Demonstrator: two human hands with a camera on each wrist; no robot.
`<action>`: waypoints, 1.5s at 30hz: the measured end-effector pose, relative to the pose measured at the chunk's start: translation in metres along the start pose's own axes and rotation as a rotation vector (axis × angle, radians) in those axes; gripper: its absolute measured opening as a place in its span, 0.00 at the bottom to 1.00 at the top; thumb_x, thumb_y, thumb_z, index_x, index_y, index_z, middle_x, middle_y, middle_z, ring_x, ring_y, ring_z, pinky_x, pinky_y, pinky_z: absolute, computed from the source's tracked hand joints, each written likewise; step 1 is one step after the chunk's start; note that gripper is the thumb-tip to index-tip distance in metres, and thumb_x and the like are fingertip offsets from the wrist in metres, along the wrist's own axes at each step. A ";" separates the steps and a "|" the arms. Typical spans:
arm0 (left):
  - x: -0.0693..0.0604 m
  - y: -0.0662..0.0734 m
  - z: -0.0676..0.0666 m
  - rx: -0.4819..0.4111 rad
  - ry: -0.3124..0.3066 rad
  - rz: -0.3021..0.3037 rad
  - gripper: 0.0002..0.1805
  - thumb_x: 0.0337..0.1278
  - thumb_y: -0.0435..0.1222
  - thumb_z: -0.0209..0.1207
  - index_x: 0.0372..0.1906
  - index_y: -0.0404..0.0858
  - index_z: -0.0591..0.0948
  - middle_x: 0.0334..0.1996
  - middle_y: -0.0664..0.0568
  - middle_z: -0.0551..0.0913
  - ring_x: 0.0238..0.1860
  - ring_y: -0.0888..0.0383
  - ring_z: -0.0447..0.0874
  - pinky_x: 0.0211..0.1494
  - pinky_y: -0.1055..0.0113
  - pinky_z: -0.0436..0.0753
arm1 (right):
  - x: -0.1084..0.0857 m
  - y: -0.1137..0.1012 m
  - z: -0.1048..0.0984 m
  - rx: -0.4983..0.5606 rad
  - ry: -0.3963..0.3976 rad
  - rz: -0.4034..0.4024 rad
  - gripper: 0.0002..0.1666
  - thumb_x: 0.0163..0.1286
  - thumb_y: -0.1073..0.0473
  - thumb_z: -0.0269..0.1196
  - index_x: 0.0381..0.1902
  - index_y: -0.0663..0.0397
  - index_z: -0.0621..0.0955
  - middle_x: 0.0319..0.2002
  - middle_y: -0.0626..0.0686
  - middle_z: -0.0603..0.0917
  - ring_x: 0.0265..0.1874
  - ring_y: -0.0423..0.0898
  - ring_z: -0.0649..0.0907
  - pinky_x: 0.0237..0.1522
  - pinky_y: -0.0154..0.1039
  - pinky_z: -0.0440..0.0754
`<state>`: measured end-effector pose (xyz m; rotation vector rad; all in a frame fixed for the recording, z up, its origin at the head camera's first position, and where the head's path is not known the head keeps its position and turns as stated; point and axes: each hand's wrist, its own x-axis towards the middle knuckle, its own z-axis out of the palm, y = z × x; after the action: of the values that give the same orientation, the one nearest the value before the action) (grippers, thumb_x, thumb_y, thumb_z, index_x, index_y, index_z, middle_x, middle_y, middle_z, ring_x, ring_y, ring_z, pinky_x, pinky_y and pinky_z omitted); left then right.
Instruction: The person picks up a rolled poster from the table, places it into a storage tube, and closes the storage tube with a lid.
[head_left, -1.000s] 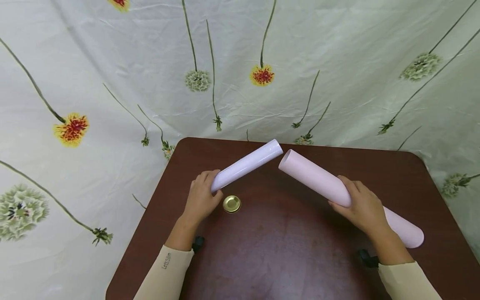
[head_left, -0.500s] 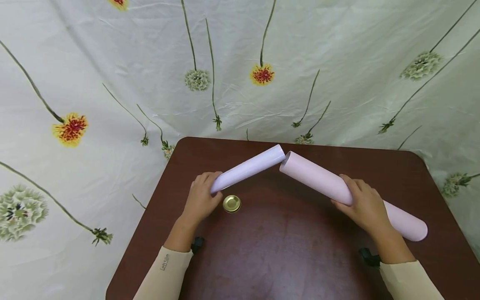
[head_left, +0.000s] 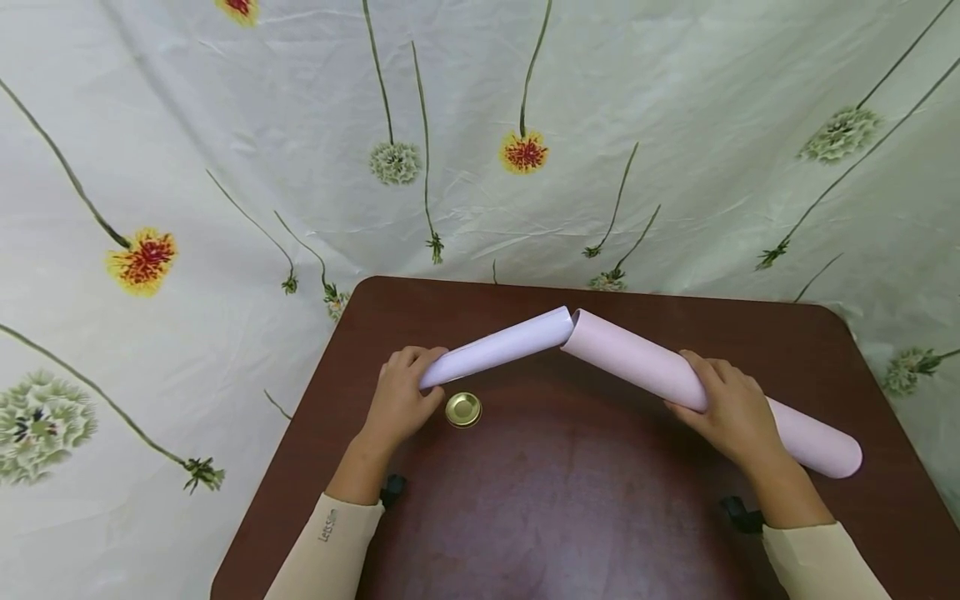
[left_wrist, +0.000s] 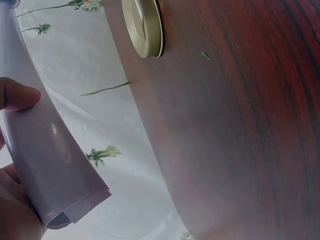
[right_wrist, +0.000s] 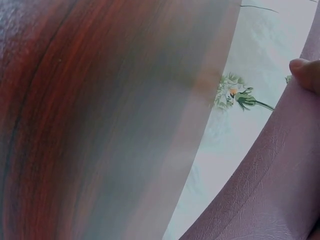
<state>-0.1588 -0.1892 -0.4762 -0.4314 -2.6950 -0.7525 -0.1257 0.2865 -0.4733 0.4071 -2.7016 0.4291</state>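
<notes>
Over the table (head_left: 562, 500), left hand (head_left: 407, 393) grips whitish roll (head_left: 498, 347) (right hand (head_left: 733, 417), pink roll (head_left: 633, 358))

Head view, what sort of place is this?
Probably a makeshift indoor workspace: a table, flowered cloth hung behind it, and a white roll and pink roll being held.

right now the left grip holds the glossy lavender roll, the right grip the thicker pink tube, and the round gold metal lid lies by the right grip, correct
Wrong side: the round gold metal lid lies by the left grip, as the head view shows. The rest stands: the left grip holds the glossy lavender roll, the right grip the thicker pink tube.
</notes>
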 end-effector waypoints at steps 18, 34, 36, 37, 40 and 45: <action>-0.001 -0.003 -0.002 0.021 0.007 0.044 0.30 0.43 0.31 0.67 0.58 0.45 0.83 0.46 0.47 0.83 0.50 0.43 0.78 0.53 0.47 0.71 | -0.001 0.001 -0.002 -0.007 -0.013 -0.035 0.51 0.47 0.52 0.80 0.69 0.51 0.71 0.49 0.65 0.83 0.46 0.65 0.82 0.46 0.66 0.76; 0.001 -0.002 -0.005 0.055 0.001 0.039 0.34 0.45 0.27 0.68 0.63 0.47 0.81 0.53 0.46 0.82 0.58 0.43 0.76 0.64 0.41 0.68 | -0.001 0.000 -0.001 -0.014 -0.022 -0.047 0.50 0.47 0.53 0.80 0.68 0.50 0.71 0.49 0.65 0.82 0.47 0.65 0.82 0.49 0.67 0.74; 0.001 -0.001 -0.006 0.059 0.015 0.048 0.34 0.44 0.26 0.68 0.63 0.46 0.81 0.53 0.46 0.82 0.58 0.43 0.76 0.64 0.40 0.67 | -0.001 -0.001 -0.001 -0.014 -0.023 -0.051 0.50 0.47 0.53 0.80 0.68 0.50 0.71 0.49 0.65 0.82 0.47 0.65 0.82 0.50 0.67 0.74; 0.001 -0.001 -0.006 0.061 0.020 0.053 0.34 0.43 0.26 0.68 0.62 0.46 0.81 0.52 0.46 0.83 0.58 0.43 0.77 0.65 0.40 0.67 | 0.000 -0.001 -0.001 -0.016 -0.021 -0.054 0.50 0.47 0.53 0.80 0.68 0.50 0.71 0.49 0.65 0.82 0.47 0.65 0.82 0.50 0.67 0.75; 0.002 -0.001 -0.007 0.068 0.030 0.066 0.34 0.42 0.25 0.68 0.62 0.45 0.82 0.52 0.46 0.83 0.58 0.43 0.77 0.66 0.40 0.66 | 0.000 -0.001 -0.001 -0.018 -0.017 -0.059 0.50 0.47 0.53 0.80 0.68 0.50 0.71 0.49 0.65 0.82 0.47 0.64 0.82 0.49 0.67 0.75; 0.002 0.000 -0.008 0.078 0.027 0.072 0.34 0.43 0.25 0.68 0.62 0.46 0.82 0.52 0.46 0.83 0.58 0.44 0.77 0.68 0.41 0.65 | -0.001 -0.001 -0.001 -0.020 -0.013 -0.060 0.51 0.46 0.54 0.80 0.68 0.50 0.71 0.49 0.65 0.82 0.47 0.64 0.81 0.49 0.67 0.74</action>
<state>-0.1594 -0.1935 -0.4688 -0.4923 -2.6584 -0.6269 -0.1245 0.2858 -0.4726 0.4853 -2.6966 0.3841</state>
